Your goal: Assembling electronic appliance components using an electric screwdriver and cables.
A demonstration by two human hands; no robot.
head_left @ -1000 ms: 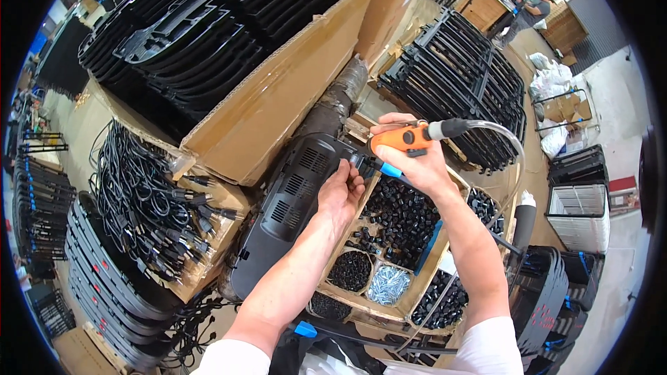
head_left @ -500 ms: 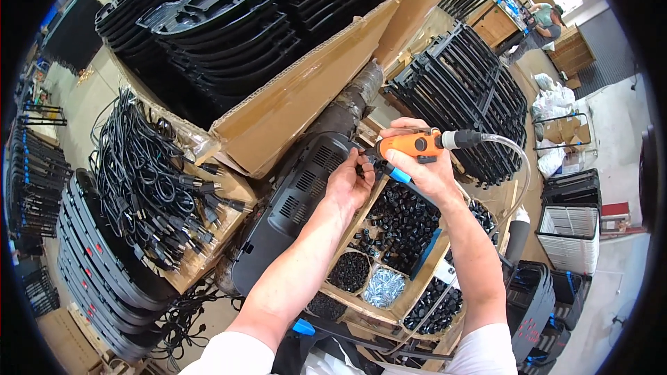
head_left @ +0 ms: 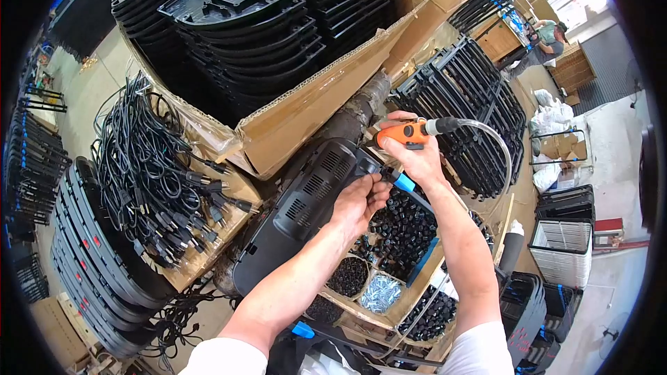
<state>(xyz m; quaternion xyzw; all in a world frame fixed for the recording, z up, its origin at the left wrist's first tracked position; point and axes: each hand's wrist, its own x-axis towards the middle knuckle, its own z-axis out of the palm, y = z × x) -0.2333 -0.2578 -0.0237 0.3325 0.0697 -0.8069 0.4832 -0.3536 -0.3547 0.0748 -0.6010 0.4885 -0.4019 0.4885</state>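
My right hand (head_left: 418, 156) is wrapped round an orange power screwdriver (head_left: 401, 133), its hose trailing off to the right. The tool's front end points left, over the far end of a long black plastic housing (head_left: 306, 201) with vent slots. By that same end, my left hand (head_left: 361, 201) has its fingers curled together close to a small black fitting (head_left: 368, 168). What those fingers pinch, if anything, is too small to make out. Just below lies a wooden parts box (head_left: 389, 319) with black plastic knobs (head_left: 401, 236), small black screws (head_left: 349, 276) and silver screws (head_left: 381, 294).
Behind the housing stands a large cardboard box (head_left: 326, 90) of stacked black panels (head_left: 257, 42). Bundled black power cords (head_left: 153, 173) lie at the left, beside stacked grey curved parts (head_left: 97, 264). Black frames (head_left: 465, 111) stack at the right. Another person (head_left: 552, 42) works far off.
My right hand has lifted the screwdriver slightly away, up and to the left. My left hand has drawn down and right from the tool's tip. The whole view has shifted a little.
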